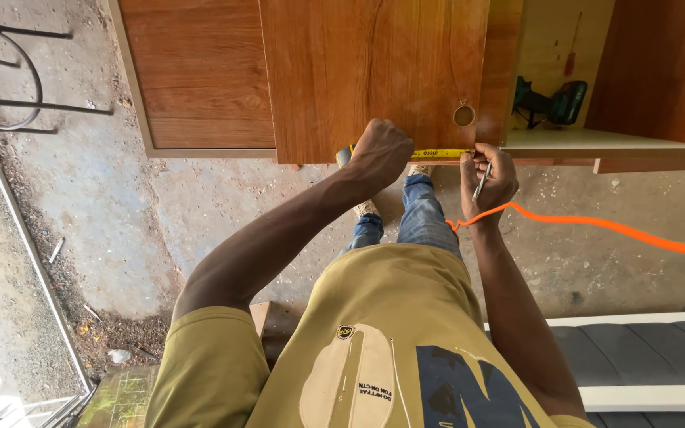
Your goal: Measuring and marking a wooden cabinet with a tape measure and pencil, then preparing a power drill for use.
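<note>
Head view: looking down past an olive shirt, both arms reach to the upper middle of the frame, where a reddish-brown wooden panel (374,71) lies across a cabinet carcass. A yellow tape measure (438,154) runs along the panel's near edge, its long axis lying left to right in the picture, stretched between the two hands. The left hand (380,152) sits at the tape's left end, fingers curled into a closed fist over what seems to be the tape's case, of which only a sliver shows beside the knuckles. The right hand (487,176) is at the tape's right end, just below a round drilled hole (464,116) in the panel; its fingers are pinched closed around a thin pencil (481,182), the tip angled up toward the tape, with the thumb and forefinger touching or nearly touching the tape's edge. The right hand is the nearer of the two to the hole. An orange cord (596,226) trails from near the right wrist off to the right edge. In the upper right, inside the open cabinet, a green cordless drill (552,103) lies on a shelf, well apart from the hands. Dusty concrete floor (120,182) fills the left.
</note>
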